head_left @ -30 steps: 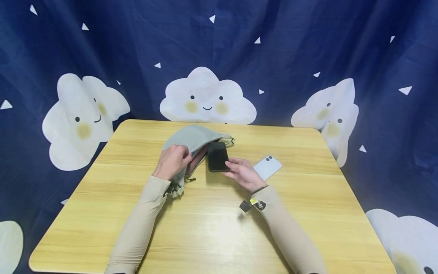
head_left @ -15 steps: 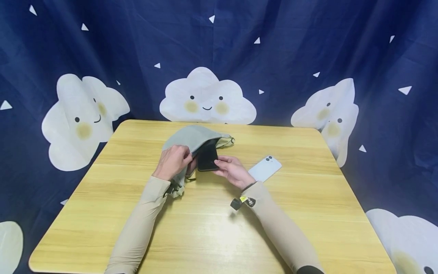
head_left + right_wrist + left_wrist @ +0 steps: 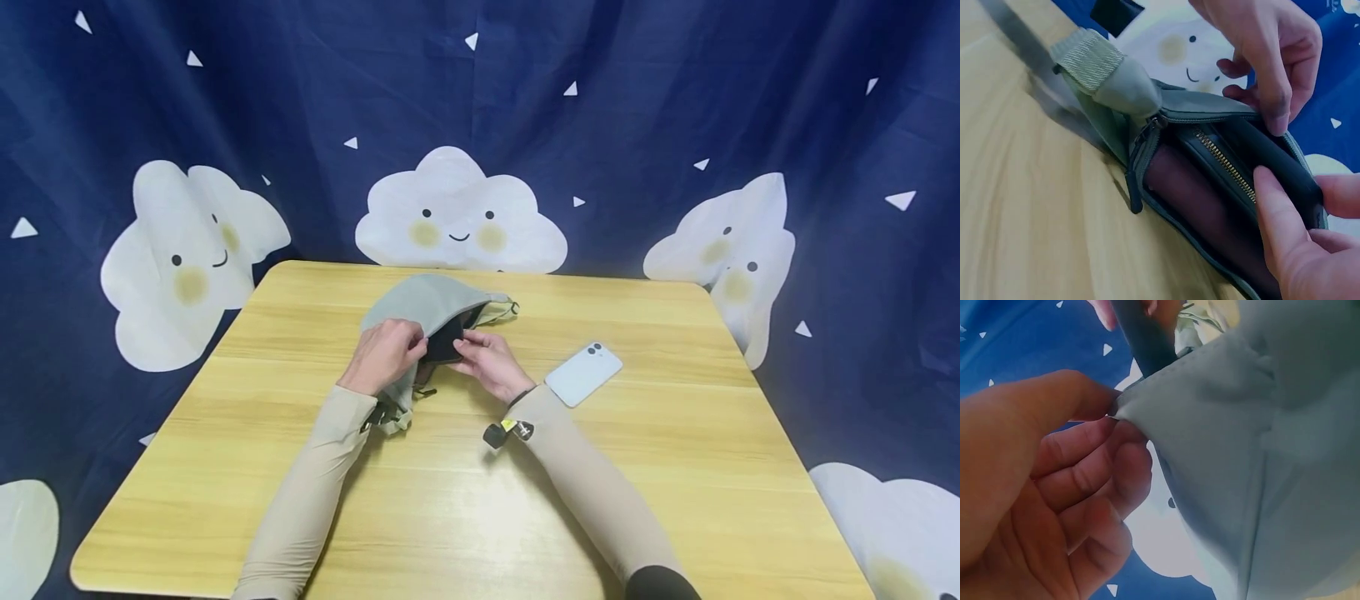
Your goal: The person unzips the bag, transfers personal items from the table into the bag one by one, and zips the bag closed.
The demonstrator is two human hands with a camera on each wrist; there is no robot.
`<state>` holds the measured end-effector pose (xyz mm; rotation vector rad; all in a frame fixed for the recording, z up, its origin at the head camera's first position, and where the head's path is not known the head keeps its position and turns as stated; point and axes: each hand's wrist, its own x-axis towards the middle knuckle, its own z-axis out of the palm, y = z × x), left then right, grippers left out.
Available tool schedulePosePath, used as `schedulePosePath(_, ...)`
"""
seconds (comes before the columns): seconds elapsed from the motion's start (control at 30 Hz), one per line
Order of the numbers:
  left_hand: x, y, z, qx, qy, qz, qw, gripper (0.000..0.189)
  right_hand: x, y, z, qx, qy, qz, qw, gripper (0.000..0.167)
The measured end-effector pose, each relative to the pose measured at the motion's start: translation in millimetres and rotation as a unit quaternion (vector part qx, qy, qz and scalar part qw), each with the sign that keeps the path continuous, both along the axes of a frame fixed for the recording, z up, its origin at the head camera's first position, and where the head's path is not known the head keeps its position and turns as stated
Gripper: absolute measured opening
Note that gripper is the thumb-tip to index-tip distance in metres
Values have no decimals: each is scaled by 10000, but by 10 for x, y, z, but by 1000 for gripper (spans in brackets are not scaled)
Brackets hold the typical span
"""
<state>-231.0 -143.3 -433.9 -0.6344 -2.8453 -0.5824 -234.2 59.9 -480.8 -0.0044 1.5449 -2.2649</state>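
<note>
A grey-green waist bag [image 3: 423, 302] lies unzipped at the back of the table. My left hand [image 3: 384, 354] pinches the upper edge of its opening between thumb and index finger; the left wrist view shows the fabric [image 3: 1210, 419] pulled taut. My right hand [image 3: 489, 365] grips a black flat slab [image 3: 444, 343] with rounded corners, thumb on one face and fingers on the other. Most of the slab is inside the bag's mouth. Beside it in the bag, the right wrist view shows a black pouch [image 3: 1194, 150] with a gold zip.
A pale blue phone [image 3: 583, 375] lies back-up on the wooden table [image 3: 465, 500], right of my right hand. The bag's zip pull [image 3: 1134, 190] hangs at one end of the opening, near a webbing strap [image 3: 1092, 62]. A blue cloud-patterned curtain [image 3: 315, 83] stands behind the table.
My right hand has moved left, carrying the black slab from in front of the opening into the bag. The pale phone is now fully uncovered. My left hand keeps its hold on the edge.
</note>
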Motion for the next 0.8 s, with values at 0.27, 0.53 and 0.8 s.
schedulePosePath(0.27, -13, -14, -7, 155, -40, -65, 9999, 22, -82, -37, -7, -94, -96, -177, 9998, 45)
schedulePosePath(0.53, 5, 25, 4, 343, -222, -223, 9989, 16, -87, -52, -85, -683, -381, -405, 9961, 49)
schedulePosePath(0.8, 0, 46, -17, 278, -230, -196, 9992, 18, -68, -221, -32, -166, -141, -490, 9986, 49)
